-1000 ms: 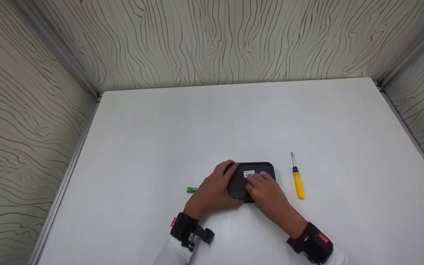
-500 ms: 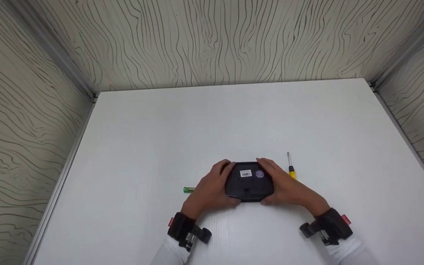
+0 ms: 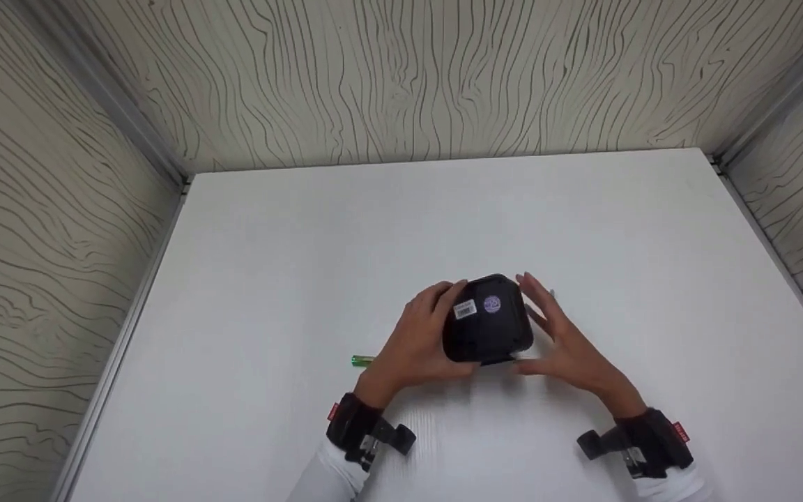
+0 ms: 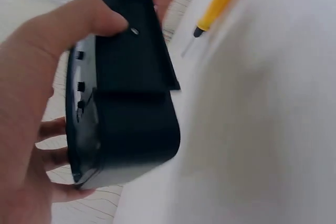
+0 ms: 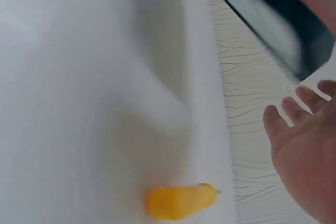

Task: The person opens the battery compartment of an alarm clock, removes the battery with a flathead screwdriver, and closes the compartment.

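A black boxy device with rounded corners (image 3: 495, 328) is tilted above the table, showing a white barcode label and a round purple sticker. My left hand (image 3: 419, 338) grips its left side, the thumb at the near edge and the fingers over the far side. In the left wrist view, small dark knobs line one side of the device (image 4: 136, 124), and a screw hole shows near the thumb. My right hand (image 3: 572, 348) is spread at the right side, fingers straight and apart from it; whether the thumb touches the near corner is unclear.
A screwdriver with a yellow handle (image 4: 216, 8) lies on the white table (image 3: 290, 279) to the right, mostly behind the right hand in the head view. A green-ended object (image 3: 362, 360) pokes out left of the left wrist. Wood-patterned walls (image 3: 401, 84) border the table.
The right hand left the device's underside, took its right side, then spread away from it. The device has risen and tilted in the left hand, moving slightly away from me.
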Available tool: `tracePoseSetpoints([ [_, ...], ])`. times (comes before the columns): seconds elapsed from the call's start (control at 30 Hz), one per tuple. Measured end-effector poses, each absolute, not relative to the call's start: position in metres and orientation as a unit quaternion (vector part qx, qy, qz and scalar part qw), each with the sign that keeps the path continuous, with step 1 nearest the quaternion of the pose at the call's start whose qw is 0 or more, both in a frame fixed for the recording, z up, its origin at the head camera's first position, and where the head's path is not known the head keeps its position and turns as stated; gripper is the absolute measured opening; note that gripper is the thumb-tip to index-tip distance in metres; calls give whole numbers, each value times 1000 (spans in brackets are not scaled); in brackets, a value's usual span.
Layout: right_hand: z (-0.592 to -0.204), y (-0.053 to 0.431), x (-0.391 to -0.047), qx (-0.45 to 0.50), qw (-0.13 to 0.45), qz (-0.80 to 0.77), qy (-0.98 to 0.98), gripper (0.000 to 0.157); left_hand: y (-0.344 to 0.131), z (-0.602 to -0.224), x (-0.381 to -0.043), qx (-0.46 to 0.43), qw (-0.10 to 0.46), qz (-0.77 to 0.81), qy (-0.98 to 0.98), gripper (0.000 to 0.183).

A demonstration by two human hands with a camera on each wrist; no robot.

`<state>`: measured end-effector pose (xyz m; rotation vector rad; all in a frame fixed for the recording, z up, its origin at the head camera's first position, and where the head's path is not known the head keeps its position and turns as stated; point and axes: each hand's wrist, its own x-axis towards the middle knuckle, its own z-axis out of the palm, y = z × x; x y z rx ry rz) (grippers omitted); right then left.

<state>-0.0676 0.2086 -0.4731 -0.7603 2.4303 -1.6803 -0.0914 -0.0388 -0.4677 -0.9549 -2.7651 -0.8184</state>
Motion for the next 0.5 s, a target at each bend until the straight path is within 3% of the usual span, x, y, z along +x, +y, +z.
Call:
tracePoseSetpoints([
  [0.13, -471, 200, -59, -237, 89, -600, 759, 109, -38, -462, -86, -325, 28, -345, -880, 108],
  [0.33, -464, 188, -59, -271, 29, -621, 735, 104, -33, -453, -83, -362, 6, -362, -859, 111],
  [0.5, -458, 185, -56, -272, 41, -622, 733, 106, -28, -438, -85, -384, 4, -424, -820, 109],
])
